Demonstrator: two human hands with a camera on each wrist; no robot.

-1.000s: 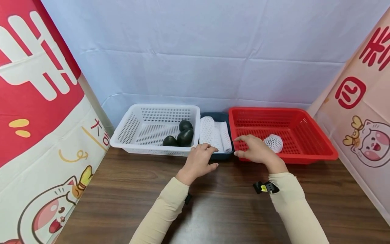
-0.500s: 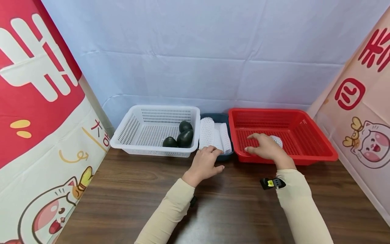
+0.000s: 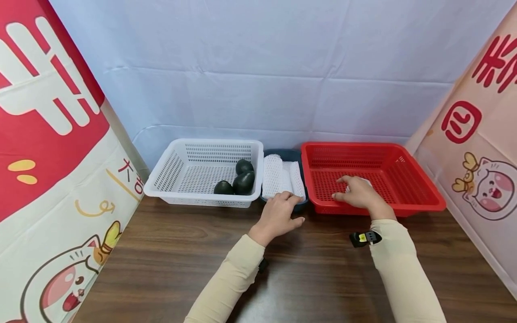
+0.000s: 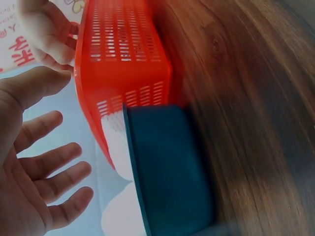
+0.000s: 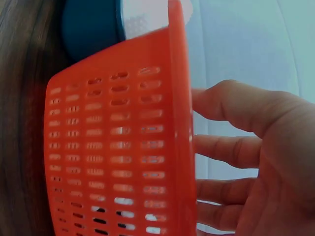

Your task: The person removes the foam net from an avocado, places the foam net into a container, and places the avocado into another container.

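My right hand (image 3: 360, 193) is over the front part of the red basket (image 3: 420, 179), fingers apart and reaching past the rim in the right wrist view. Behind that hand lies a white net-wrapped round thing (image 3: 365, 181), mostly hidden. Nothing shows in its grasp. My left hand (image 3: 278, 214) hovers at the front edge of the dark blue tub (image 4: 167, 167), fingers spread and holding nothing. White foam net sleeves (image 3: 272, 176) lie inside the tub. Three dark green avocado-like fruits (image 3: 244, 183) sit in the right end of the white basket (image 3: 161, 195).
The brown wooden table (image 3: 161, 251) runs in front of the row of containers. A pale cloth (image 3: 258, 98) hangs behind them. Printed banners (image 3: 52, 251) stand at the left and right sides.
My right hand has moved rightward from the front left corner of the red basket to over the net-wrapped thing. My left hand has drifted slightly right along the tub's front.
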